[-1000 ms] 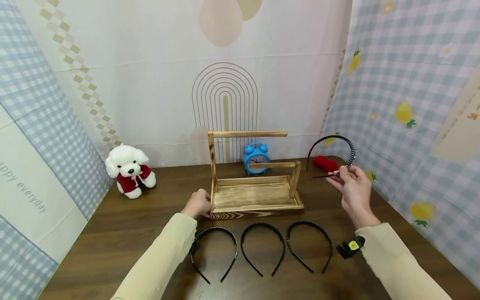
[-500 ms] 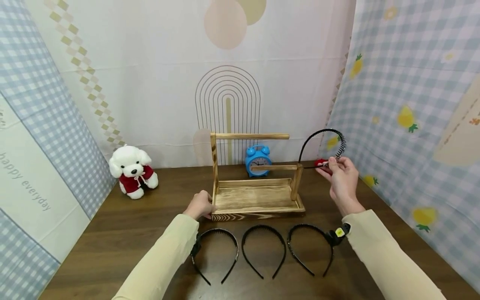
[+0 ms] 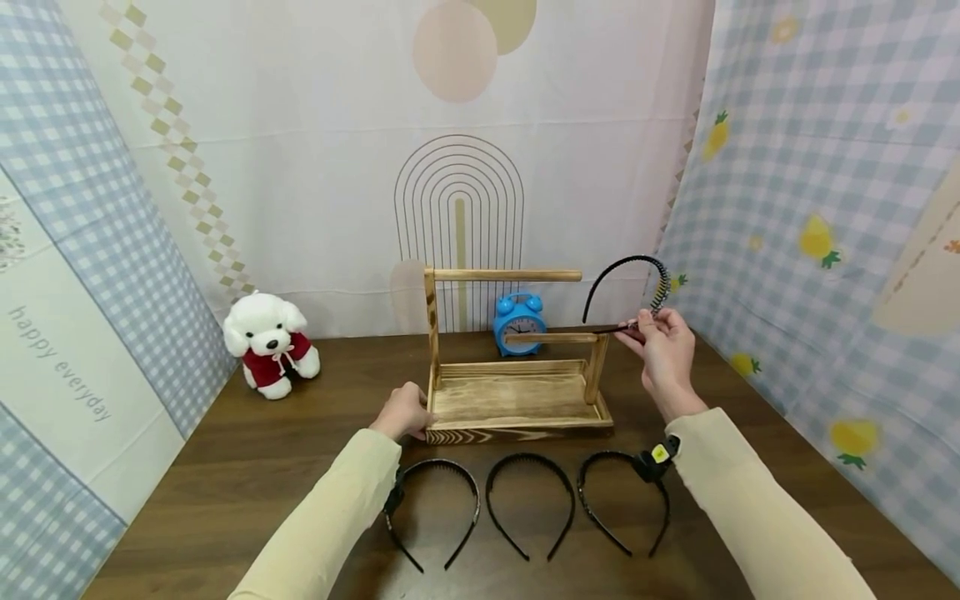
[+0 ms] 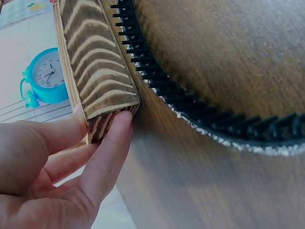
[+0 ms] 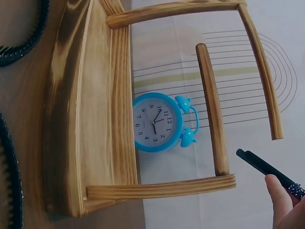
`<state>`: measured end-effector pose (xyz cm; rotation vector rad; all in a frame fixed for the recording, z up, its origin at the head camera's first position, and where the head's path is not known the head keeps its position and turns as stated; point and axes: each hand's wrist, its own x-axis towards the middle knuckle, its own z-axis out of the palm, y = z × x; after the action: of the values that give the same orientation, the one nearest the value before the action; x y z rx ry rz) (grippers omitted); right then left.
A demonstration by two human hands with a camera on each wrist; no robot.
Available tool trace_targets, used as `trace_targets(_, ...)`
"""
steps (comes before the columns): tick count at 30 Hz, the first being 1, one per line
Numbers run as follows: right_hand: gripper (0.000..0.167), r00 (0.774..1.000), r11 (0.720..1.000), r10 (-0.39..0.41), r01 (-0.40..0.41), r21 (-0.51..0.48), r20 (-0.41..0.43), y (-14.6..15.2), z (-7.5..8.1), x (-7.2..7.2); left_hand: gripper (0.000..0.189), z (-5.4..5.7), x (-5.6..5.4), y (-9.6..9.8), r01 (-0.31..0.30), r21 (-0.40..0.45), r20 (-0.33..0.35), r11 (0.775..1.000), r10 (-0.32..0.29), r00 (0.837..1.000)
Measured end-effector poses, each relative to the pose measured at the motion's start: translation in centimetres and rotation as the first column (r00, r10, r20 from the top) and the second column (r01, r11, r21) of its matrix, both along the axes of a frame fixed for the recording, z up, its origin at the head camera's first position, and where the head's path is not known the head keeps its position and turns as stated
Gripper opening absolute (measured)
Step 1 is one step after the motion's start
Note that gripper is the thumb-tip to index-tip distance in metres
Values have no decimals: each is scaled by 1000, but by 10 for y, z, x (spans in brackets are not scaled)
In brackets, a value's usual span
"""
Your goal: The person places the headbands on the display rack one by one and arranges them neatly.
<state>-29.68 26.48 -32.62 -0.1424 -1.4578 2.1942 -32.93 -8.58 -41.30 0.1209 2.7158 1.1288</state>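
Observation:
My left hand (image 3: pixel 405 412) grips the front left corner of a wooden two-bar stand (image 3: pixel 517 434) with a shallow tray base; the left wrist view shows thumb and fingers (image 4: pixel 107 157) on the tray's end. A black toothed headband (image 3: pixel 662 285) with sparkly trim is pinched near one end by my right hand (image 3: pixel 666 358). Its open ends point left, close by the stand's lower bar (image 3: pixel 558 338), whose free end faces left. The upper bar (image 3: pixel 510 275) extends right from the taller left post. Nothing hangs on either bar.
In front of the stand lie three more headbands, left (image 3: pixel 474 483), middle (image 3: pixel 531 457) and right (image 3: pixel 588 510). A blue alarm clock (image 3: pixel 517 307) stands behind the lower bar. At the back left sits a white plush dog (image 3: pixel 258 325) in red.
The right hand has carried the headband left, from beside the stand to right above the lower bar's post. My left hand stays on the stand's corner. The red object behind is now hidden.

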Motion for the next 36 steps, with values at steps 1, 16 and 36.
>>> trace_targets(1,17,1000,1000,-1,1,3,5,-2,0,-1,37,0,0,-1,-2,2,4,1000,2,1000)
trace_targets(16,18,999,997,-13,10,74,40,-36,0,-15,34,-2,1,-1,7,-24,-6,1000,-7,1000)
trace_targets(36,16,998,984,20,-31,173,63,-79,2,-27,32,-1,0,-1,-1,-36,-17,999,1,1000)
